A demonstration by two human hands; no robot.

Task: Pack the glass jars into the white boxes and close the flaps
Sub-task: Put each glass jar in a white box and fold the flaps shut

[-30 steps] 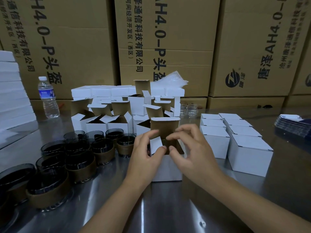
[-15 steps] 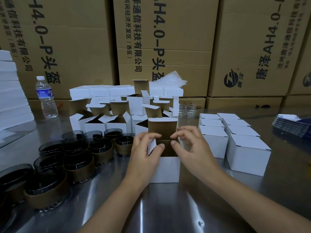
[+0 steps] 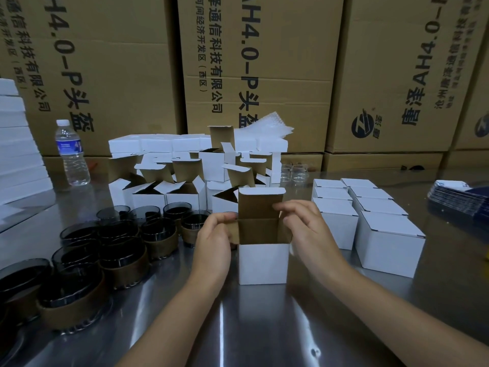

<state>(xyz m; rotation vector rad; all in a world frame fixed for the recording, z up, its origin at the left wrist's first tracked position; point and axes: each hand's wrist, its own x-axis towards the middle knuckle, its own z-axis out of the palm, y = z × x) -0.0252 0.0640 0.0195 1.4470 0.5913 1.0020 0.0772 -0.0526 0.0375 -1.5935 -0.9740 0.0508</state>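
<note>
We had the white box point(image 3: 262, 263) standing on the steel table point(image 3: 264, 327) straight before us, its lid flap point(image 3: 260, 202) upright at the back with the brown inside facing us. Our left hand point(image 3: 214, 239) gripped the box at its left top edge, fingers curled over the small side flap there. Our right hand point(image 3: 307, 226) gripped the right top edge in the same way, fingers bent, with one fingertip touching the right edge of the lid flap; the side flap under that hand was hidden. From this angle we could not tell whether a jar sat inside. The glass jars point(image 3: 124, 258), dark with brown bands, stood bunched together on the table to our left, near the box but apart from it. Behind the box stood a cluster of open white boxes point(image 3: 182, 192) with their flaps up, and to our right two rows of closed white boxes point(image 3: 389, 247). A water bottle point(image 3: 71, 152) stood at the far left, and big brown cartons point(image 3: 259, 62) walled the back of the table.
</note>
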